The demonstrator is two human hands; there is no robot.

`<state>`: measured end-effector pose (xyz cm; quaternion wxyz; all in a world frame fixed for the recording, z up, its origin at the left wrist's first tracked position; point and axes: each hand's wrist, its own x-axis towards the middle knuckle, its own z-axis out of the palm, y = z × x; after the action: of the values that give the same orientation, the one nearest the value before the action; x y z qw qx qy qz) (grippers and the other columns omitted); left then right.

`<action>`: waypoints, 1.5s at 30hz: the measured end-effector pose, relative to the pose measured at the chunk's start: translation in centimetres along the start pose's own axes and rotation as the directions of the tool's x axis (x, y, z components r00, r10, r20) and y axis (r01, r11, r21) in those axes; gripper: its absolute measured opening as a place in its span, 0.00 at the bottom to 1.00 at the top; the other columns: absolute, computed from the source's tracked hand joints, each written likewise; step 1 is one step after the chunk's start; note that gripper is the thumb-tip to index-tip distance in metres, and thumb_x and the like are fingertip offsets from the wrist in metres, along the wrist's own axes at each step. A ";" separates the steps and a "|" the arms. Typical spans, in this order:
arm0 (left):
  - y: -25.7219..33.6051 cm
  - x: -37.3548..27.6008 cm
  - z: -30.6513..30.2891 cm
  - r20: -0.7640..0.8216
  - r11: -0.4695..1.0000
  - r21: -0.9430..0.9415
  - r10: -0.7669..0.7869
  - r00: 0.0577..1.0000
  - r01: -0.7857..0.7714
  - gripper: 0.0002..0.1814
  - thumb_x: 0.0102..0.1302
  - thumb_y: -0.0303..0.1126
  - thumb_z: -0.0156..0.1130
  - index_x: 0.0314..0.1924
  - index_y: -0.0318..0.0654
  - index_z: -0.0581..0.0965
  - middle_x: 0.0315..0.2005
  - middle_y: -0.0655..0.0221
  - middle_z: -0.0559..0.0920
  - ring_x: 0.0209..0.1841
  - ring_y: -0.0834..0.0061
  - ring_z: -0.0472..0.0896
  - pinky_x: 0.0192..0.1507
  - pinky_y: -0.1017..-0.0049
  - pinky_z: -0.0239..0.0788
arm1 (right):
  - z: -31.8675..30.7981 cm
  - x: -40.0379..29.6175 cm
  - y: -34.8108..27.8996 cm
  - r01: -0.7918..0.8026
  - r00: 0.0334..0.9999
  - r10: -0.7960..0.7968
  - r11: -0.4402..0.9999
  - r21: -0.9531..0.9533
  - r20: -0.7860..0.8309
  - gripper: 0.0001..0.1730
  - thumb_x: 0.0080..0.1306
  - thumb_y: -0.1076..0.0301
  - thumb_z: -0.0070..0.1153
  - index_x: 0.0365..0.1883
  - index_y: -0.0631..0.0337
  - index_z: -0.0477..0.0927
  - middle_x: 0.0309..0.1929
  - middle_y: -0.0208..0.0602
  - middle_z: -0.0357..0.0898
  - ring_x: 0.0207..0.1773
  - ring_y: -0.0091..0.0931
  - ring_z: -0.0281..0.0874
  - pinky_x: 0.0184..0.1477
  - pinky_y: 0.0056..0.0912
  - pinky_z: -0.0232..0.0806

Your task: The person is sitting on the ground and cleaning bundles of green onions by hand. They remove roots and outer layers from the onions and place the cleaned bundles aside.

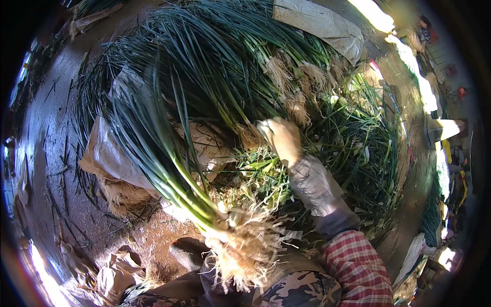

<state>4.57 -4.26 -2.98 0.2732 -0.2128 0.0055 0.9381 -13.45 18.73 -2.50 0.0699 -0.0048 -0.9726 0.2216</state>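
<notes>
My right hand [284,139], with a pale covering over its fingertips, is at the root end of a few green onions [234,113]. Their tan roots [249,136] lie right by the fingers; whether the fingers close on a stem is not clear. Nearer to me, a bunch of green onions [174,180] slants up and left over my lap. Its shaggy root mass [247,249] is above my knees. My left hand is out of sight, and what supports this bunch does not show.
A large heap of green onions [184,46] spreads ahead. Stripped leaves [353,142] pile up at right. Brown paper wrapping [115,153] lies left, by more roots [124,195], and another sheet [324,25] covers the heap's far right. Crumpled paper [117,272] sits on the wet floor [50,138].
</notes>
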 end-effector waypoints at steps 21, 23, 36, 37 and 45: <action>-0.9 0.1 2.3 -0.172 0.869 0.487 0.192 0.966 -0.086 0.19 0.57 0.37 0.63 0.46 0.37 0.72 0.37 0.66 0.78 0.40 0.67 0.78 0.43 0.64 0.73 | 1.9 -3.8 -7.2 -0.281 0.926 0.039 0.737 0.615 0.376 0.13 0.66 0.60 0.50 0.36 0.62 0.77 0.25 0.26 0.76 0.25 0.18 0.68 0.25 0.25 0.62; -2.0 0.3 2.1 -0.191 0.932 0.346 0.184 0.964 -0.109 0.19 0.58 0.37 0.63 0.46 0.37 0.72 0.37 0.66 0.78 0.41 0.66 0.78 0.43 0.64 0.73 | 2.0 -4.1 -6.2 0.023 0.994 -0.057 0.940 0.341 0.089 0.06 0.64 0.68 0.52 0.30 0.61 0.76 0.22 0.27 0.73 0.24 0.17 0.67 0.23 0.25 0.59; -1.6 -0.6 4.6 -0.224 0.994 0.020 0.112 0.968 -0.110 0.21 0.63 0.46 0.55 0.49 0.40 0.72 0.38 0.61 0.79 0.37 0.64 0.79 0.39 0.64 0.74 | -7.9 -16.3 -4.7 -0.233 0.874 0.411 -0.116 0.966 0.260 0.11 0.66 0.65 0.49 0.36 0.66 0.75 0.28 0.37 0.78 0.20 0.17 0.70 0.21 0.17 0.60; -1.4 -0.6 4.0 -0.194 0.994 0.015 0.107 0.975 -0.106 0.21 0.63 0.46 0.55 0.49 0.40 0.72 0.38 0.61 0.79 0.37 0.64 0.79 0.39 0.64 0.74 | -8.4 -15.9 -4.3 -0.299 0.831 0.555 0.381 0.875 0.042 0.13 0.67 0.64 0.48 0.38 0.67 0.75 0.28 0.36 0.78 0.18 0.14 0.68 0.20 0.13 0.58; 0.4 -0.9 1.9 -0.089 0.996 0.034 0.082 0.993 -0.080 0.22 0.62 0.47 0.56 0.50 0.40 0.72 0.39 0.61 0.79 0.39 0.64 0.79 0.40 0.63 0.74 | -2.4 -8.4 -2.5 0.067 0.979 -0.120 0.953 0.294 0.165 0.18 0.64 0.58 0.52 0.41 0.65 0.76 0.29 0.46 0.77 0.31 0.40 0.77 0.33 0.39 0.68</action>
<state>4.31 -4.84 -0.91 0.2375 -0.2503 0.0405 0.9377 -4.71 17.19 -0.43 -0.0084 0.0719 -0.9316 0.3563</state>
